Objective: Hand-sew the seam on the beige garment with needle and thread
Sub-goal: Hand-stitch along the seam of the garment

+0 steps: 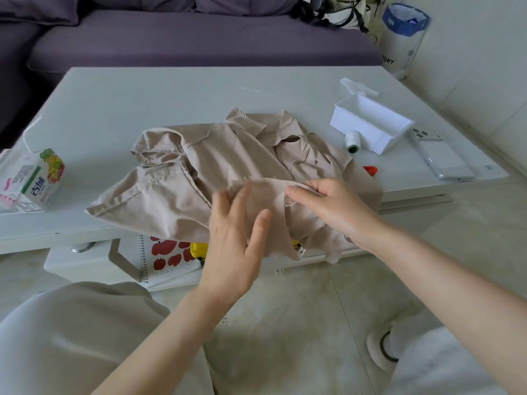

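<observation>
The beige garment (171, 178) lies crumpled on the white low table (142, 98), its near edge hanging over the table's front. My left hand (236, 249) is blurred, with fingers spread and straight against the hanging fabric. My right hand (328, 203) pinches a fold of the garment's edge, and a thin dark needle (313, 187) pokes out by the fingertips. A white thread spool (353, 141) with a green base lies on the table to the right of the garment.
A white plastic box (370, 126) and a phone (440, 153) lie at the right of the table. A drink carton (40, 181) stands at the left. An orange-red object (370, 170) peeks out beside the garment. An apple-print notebook (168, 258) sits on the lower shelf. A purple sofa (199, 38) stands behind.
</observation>
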Motion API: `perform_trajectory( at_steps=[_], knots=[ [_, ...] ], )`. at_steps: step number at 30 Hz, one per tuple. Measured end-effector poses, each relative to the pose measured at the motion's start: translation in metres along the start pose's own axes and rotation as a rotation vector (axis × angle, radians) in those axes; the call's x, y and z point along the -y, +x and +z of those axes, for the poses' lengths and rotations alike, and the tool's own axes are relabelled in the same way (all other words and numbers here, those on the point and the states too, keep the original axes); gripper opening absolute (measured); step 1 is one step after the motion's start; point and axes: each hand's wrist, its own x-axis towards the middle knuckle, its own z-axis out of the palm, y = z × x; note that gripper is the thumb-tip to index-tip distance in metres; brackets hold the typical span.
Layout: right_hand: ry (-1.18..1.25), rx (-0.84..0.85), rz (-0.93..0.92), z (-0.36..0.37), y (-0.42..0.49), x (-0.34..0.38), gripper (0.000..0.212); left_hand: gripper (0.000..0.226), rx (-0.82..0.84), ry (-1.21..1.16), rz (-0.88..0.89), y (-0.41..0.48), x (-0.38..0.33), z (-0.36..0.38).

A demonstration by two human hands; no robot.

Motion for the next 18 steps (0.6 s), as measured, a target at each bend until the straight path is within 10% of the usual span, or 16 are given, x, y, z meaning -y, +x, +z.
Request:
perform_trajectory(
  at_steps=[6, 18],
  knots=[
    [-0.005, -0.001, -0.026, 0.003, -0.002, 0.002, 0.03, 0.035, -0.11, 0.265, 0.203, -0.003, -0.007, 0.001],
    [0.094, 0.208, -0.024, 0.018, -0.007, 0.012, 0.018, 0.048, -0.055, 0.407, -0.018, 0.006, -0.004, 0.016]
  ],
)
